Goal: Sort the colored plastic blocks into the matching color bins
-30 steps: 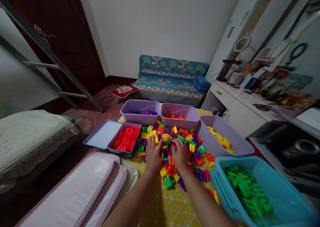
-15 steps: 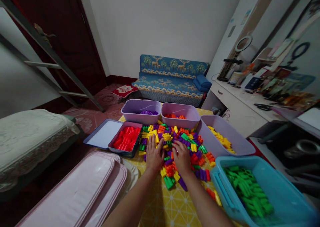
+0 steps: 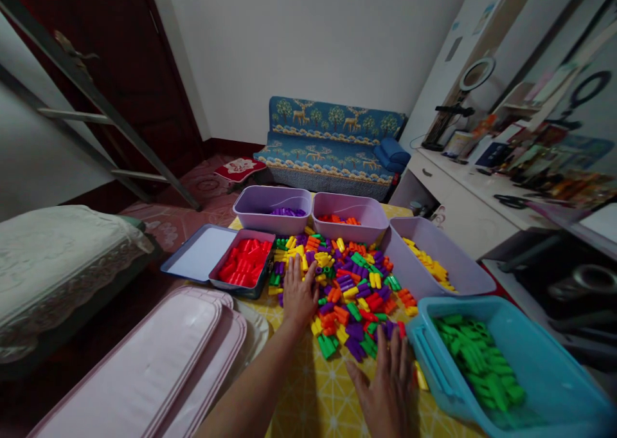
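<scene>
A heap of mixed plastic building pieces [image 3: 357, 290] in yellow, green, purple, orange and red covers the middle of the table. My left hand [image 3: 299, 291] lies at the heap's left side, fingers stretched out and touching pieces, nothing gripped. At the near right edge of the heap, my right hand [image 3: 385, 383] is spread, palm down, with its fingertips by purple and red pieces. Around the heap stand a box of red pieces [image 3: 245, 262], a teal bin [image 3: 544, 341] holding green pieces, and a lilac bin [image 3: 475, 276] with yellow ones.
Two more lilac bins, one with purple pieces [image 3: 288, 212] and one with orange pieces [image 3: 340, 220], line the table's far side. Stacked pink lids [image 3: 144, 361] lie at the left. Beyond are a blue patterned sofa [image 3: 332, 148] and a cluttered white dresser [image 3: 463, 193].
My right hand has moved from the heap's middle back toward me and to the right, its fingers now spread. The left hand stays nearly in place.
</scene>
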`<state>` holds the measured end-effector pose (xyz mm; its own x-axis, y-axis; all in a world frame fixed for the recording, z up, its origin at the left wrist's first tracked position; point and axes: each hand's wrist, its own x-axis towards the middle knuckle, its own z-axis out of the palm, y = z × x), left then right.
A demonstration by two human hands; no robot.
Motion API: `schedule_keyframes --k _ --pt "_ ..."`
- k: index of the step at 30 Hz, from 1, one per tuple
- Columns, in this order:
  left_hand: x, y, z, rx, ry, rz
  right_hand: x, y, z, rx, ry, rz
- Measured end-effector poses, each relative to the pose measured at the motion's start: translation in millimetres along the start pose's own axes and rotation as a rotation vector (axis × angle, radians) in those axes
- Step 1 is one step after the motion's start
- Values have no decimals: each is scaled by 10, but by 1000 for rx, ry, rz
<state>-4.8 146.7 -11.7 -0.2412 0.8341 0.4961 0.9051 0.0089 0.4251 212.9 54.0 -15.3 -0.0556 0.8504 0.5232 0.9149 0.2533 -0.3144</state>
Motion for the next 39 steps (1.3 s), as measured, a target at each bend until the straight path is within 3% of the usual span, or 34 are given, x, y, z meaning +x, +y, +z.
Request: schedule_keyframes --k 3,6,13,18,22,27,30,34,39 --pt "3 -8 10 -5 5 7 -131 83 -65 -41 -44 20" --pt "4 -13 17 -7 5 2 -37 132 1 -31 -34 54" --pt "4 5 -21 -4 -40 -19 245 -189 79 268 -29 85" --pt "9 11 -27 -15 -54 -25 -140 -209 -82 108 -86 163" --pt "8 15 -17 -14 -44 -25 -336 -235 1 49 -183 133" --pt "7 9 -18 -19 -45 -23 123 -449 359 106 -113 85" --pt "2 -4 -28 -16 -65 -14 501 -502 473 292 -46 28" --pt "-7 -14 -40 -5 -82 -4 654 -399 291 383 -58 -71" --pt "1 -16 -37 -16 -91 -10 90 -56 -213 229 -39 -10"
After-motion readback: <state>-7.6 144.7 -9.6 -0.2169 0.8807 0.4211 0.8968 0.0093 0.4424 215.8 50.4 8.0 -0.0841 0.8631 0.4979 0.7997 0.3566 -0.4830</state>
